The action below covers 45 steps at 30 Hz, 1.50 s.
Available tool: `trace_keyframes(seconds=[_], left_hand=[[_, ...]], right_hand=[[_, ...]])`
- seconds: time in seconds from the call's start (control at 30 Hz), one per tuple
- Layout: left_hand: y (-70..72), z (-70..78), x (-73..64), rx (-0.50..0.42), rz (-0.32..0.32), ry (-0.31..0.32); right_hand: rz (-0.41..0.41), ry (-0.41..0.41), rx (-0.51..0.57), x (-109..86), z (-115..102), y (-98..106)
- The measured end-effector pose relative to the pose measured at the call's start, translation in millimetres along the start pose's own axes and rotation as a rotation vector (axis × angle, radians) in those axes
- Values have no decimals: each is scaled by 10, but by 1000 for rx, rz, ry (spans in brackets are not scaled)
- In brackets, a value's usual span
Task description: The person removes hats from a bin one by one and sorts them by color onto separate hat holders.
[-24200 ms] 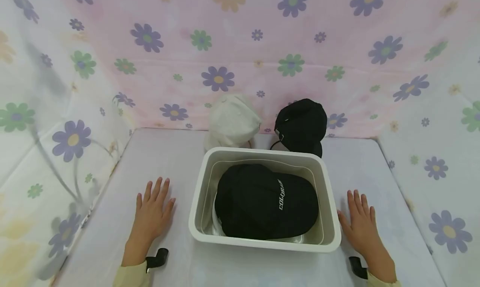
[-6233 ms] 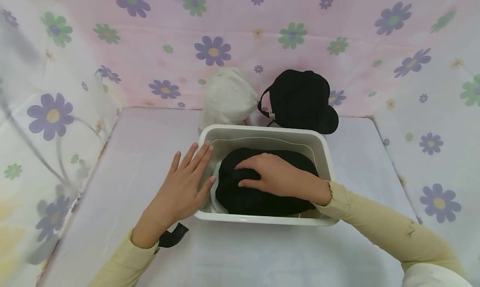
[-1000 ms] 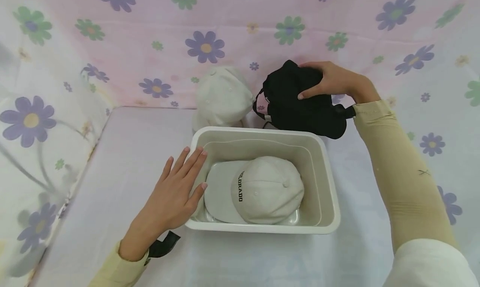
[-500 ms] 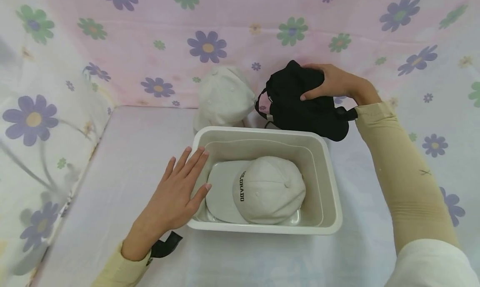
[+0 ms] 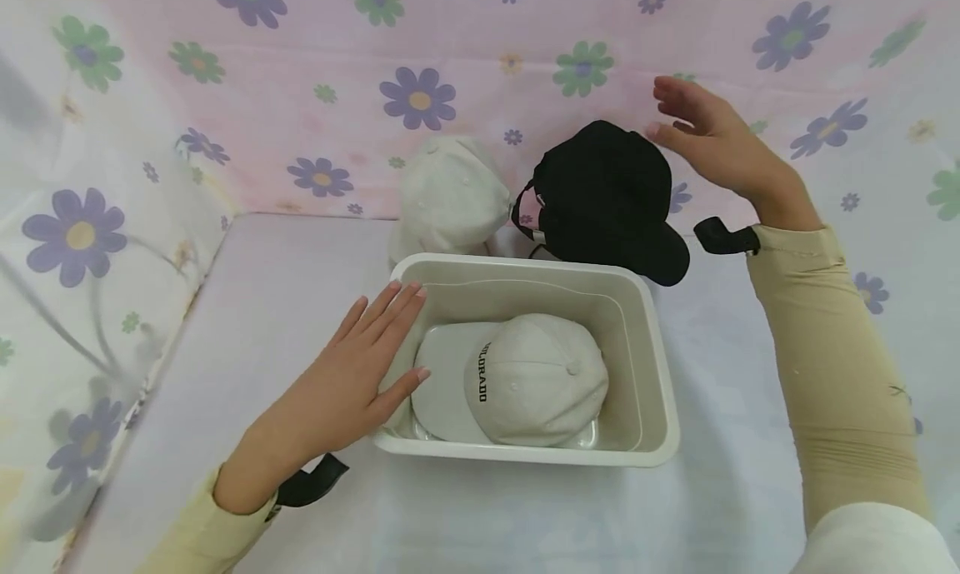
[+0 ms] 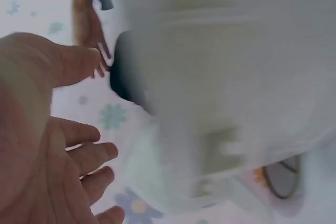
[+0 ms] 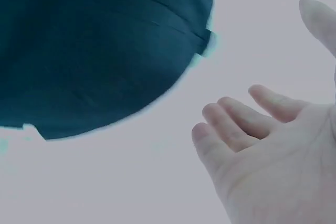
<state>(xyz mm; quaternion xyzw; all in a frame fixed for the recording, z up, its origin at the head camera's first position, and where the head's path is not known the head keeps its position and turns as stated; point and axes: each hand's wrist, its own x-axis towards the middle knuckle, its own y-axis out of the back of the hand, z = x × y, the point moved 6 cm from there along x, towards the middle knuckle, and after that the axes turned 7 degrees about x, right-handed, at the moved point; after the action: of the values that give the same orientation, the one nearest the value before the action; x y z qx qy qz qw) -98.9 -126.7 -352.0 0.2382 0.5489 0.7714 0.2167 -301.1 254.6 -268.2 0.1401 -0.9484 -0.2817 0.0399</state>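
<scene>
Behind the tub stands a black cap (image 5: 603,199), its brim down to the right and its back strap toward the left. My right hand (image 5: 723,145) is just off the cap's upper right side, fingers spread and holding nothing; the right wrist view shows a gap between the fingertips and the dark crown (image 7: 105,56). At the left rim of the beige plastic tub (image 5: 656,366), my left hand (image 5: 352,366) lies with straight fingers over the edge. Inside the tub sits a white cap (image 5: 543,382) with dark lettering, brim to the left.
A second white cap (image 5: 453,195) stands behind the tub, left of the black one. Flowered cloth (image 5: 315,82) rises at the back and both sides. Pale cloth covers the table (image 5: 300,266).
My right hand has let go of the black cap and moved up and right from it. The cap's crown looks rounder. My left hand stays at the tub's rim.
</scene>
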Motion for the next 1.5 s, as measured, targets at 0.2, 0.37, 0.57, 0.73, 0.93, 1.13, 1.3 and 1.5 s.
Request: trace_keyframes(seconds=[0.2,0.37,0.57,0.73,0.93,1.13,1.3,1.5], left_hand=[[474,202,237,-275,114,-148],[748,274,664,-527,280,-227],[756,117,1299,-552,388,-154],[567,-54,1733,-533,393,-51],[262,-88,2127,-622,292,106],[1,17,2327,-834,151,256],[-118,79,2403,-1094,128,354],[-200,12,2467,-1125,110,479]], right_hand=[[200,71,125,-242,29,278],[359,62,411,-365,303,339],[441,1,705,-453,781,202],[445,-163,603,-513,1156,13],[287,-362,414,-538,1462,-250],[158,-401,354,-568,1575,-448],[166,-403,357,-593,1620,-471],[203,-439,402,-647,1677,-433]])
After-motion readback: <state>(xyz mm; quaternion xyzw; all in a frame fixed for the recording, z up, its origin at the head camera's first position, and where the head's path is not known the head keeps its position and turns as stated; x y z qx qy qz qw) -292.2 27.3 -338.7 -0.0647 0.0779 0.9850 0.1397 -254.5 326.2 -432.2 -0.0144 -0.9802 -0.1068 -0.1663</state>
